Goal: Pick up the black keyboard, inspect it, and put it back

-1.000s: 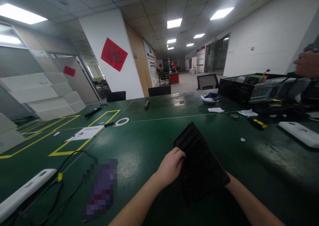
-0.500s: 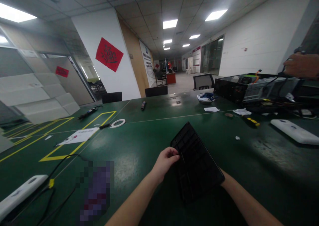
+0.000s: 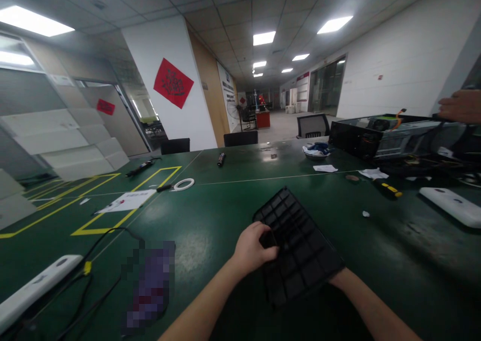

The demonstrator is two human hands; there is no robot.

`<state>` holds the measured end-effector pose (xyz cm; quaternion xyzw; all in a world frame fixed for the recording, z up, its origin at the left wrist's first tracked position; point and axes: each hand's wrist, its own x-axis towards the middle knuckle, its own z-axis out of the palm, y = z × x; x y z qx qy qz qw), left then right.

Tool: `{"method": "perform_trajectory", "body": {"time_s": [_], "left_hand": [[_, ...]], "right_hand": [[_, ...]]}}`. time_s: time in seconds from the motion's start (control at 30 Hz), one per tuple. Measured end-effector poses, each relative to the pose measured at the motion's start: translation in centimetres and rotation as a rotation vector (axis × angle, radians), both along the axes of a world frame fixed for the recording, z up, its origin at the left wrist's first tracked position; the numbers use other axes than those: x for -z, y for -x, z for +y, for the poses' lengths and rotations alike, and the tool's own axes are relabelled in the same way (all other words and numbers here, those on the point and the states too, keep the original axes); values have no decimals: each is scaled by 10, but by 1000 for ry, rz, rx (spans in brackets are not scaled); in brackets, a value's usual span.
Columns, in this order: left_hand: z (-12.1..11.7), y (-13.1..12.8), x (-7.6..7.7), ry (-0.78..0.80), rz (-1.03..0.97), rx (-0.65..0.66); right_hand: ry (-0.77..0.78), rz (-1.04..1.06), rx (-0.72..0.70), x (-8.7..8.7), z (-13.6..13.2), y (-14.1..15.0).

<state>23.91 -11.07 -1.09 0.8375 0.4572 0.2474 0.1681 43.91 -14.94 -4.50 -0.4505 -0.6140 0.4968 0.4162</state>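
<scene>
A black plastic compartment tray (image 3: 300,251), divided into a grid of square cells, is tilted above the green table in front of me. My right hand (image 3: 339,278) supports it from behind at the lower right edge, and its fingers are hidden by the tray. Over the tray's left side, my left hand (image 3: 259,246) has thumb and fingers curled around a small dark piece. I cannot make out whether that piece is loose or part of the tray.
White power strips (image 3: 453,207) lie right and lower left, with black cables (image 3: 90,301) at left. An open computer case (image 3: 356,138) stands back right, near a co-worker's hand (image 3: 460,105). Also around are a tape roll (image 3: 184,184), paper (image 3: 128,201), a yellow-black tool (image 3: 391,190) and a bowl (image 3: 316,151).
The tray has turned flatter toward me, so its grid shows more clearly. My left thumb and forefinger have gone from a close pinch to a wider curl, slightly lower on the tray.
</scene>
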Motion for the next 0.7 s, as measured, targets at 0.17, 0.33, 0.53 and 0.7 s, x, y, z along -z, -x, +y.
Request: {"method": "perform_trajectory", "body": {"time_s": [0.17, 0.33, 0.53, 0.7], "left_hand": [[55, 57, -26, 22, 49, -436], [114, 141, -43, 178, 393, -905], [132, 195, -25, 216, 449, -1055], [138, 201, -13, 212, 464, -1011]], "right_hand": [[-80, -318, -71, -6, 6, 0], [43, -320, -85, -9, 5, 1], [4, -349, -109, -4, 8, 3], [26, -375, -113, -2, 7, 4]]}}
